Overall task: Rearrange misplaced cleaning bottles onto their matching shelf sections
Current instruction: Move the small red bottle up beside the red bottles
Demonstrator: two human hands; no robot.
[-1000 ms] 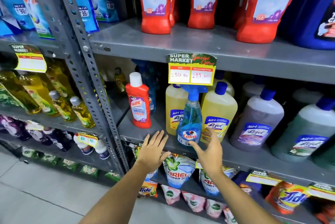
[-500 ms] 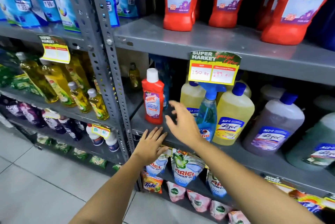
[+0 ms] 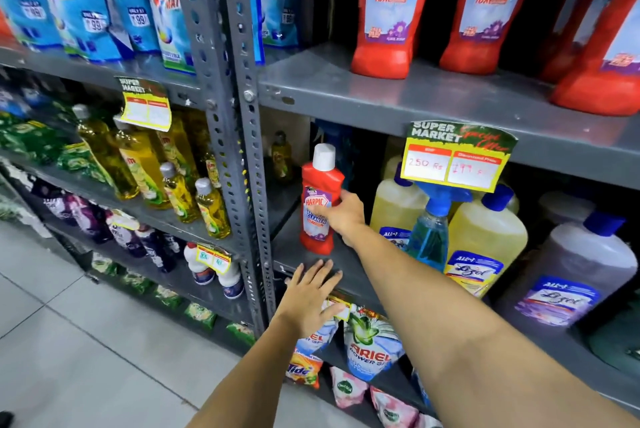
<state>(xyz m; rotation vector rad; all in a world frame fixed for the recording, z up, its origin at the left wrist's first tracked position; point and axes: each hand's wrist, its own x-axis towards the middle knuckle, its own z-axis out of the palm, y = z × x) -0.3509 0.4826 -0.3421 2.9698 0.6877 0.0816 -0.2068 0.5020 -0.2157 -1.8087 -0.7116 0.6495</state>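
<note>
Left bay, top shelf: blue detergent pouches [image 3: 86, 2] are standing in a row. Below them, yellow dish-liquid bottles [image 3: 138, 164] are sitting behind a yellow price tag [image 3: 147, 107] hanging from the shelf edge. Lower down, dark purple bottles [image 3: 90, 216] are lining the next shelf.

The grey perforated upright [image 3: 239, 116] is dividing the two bays.

Right bay, middle shelf [image 3: 294, 247]: the small red Harpic bottle [image 3: 320, 199] is standing upright at the left end, white cap up, label facing the camera. The right hand [image 3: 344, 214] is closing around its right side at label height, thumb lying across the front (the fingers are going behind the bottle, so their wrap is hidden). The bottle's base appears to be touching the shelf; I cannot tell for certain.

The left hand [image 3: 311, 296] is resting flat against the front lip of that same shelf, fingers spread and empty, just below the bottle.

Further right: a blue spray bottle [image 3: 431, 233] is standing in front of the yellow Lizol bottles [image 3: 485, 237], then a grey-purple Lizol bottle [image 3: 581, 275]. A special-offer sign [image 3: 457, 157] is hanging above them.

Top shelf, right bay: large red Harpic bathroom cleaners [image 3: 391, 8] are standing in a row.
</note>
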